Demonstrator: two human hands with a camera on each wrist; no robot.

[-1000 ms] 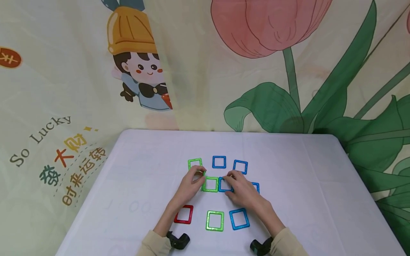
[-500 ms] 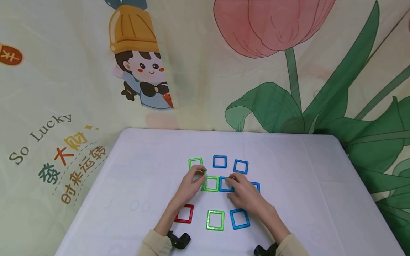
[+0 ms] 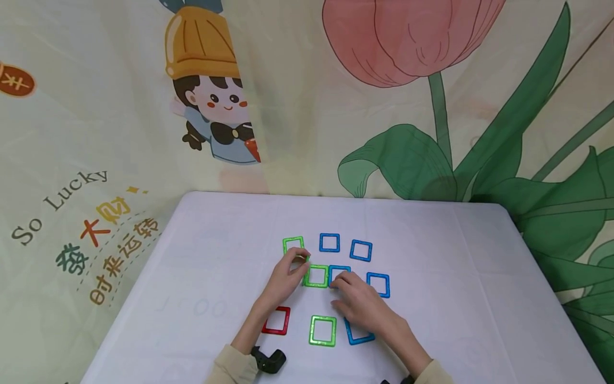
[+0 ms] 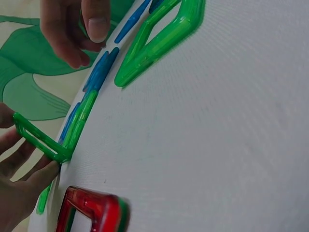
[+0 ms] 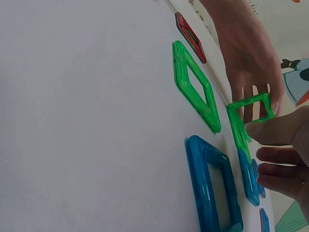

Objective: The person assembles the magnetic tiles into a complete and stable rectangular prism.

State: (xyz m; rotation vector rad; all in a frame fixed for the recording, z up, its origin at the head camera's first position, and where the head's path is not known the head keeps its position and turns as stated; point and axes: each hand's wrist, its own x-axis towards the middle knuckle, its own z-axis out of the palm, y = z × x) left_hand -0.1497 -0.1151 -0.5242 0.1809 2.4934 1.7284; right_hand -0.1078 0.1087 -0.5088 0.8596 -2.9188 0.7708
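Note:
My left hand (image 3: 284, 277) pinches a green square magnetic tile (image 5: 248, 100), which stands upright at the left edge of a flat green tile (image 3: 316, 285). In the left wrist view the fingers (image 4: 46, 176) touch this upright tile from its outer side. A flat blue tile (image 3: 339, 267) lies joined to the flat green one's right side. My right hand (image 3: 362, 301), fingers loosely bent and holding nothing, hovers over the near side of that blue tile. Its wrist overlaps another blue tile (image 3: 361, 340) in the head view.
A red tile (image 3: 286, 321) and a green tile (image 3: 323, 344) lie nearer me. Farther back are a green tile (image 3: 293, 238) and blue tiles (image 3: 329, 250) (image 3: 361, 259). Another blue tile (image 3: 379, 274) lies right of my right hand. All lie on the white table (image 3: 455, 266).
My right hand has drawn back toward me from the joined blue tile, uncovering the blue tile at right and partly covering the near one. My left hand stays with the upright green tile.

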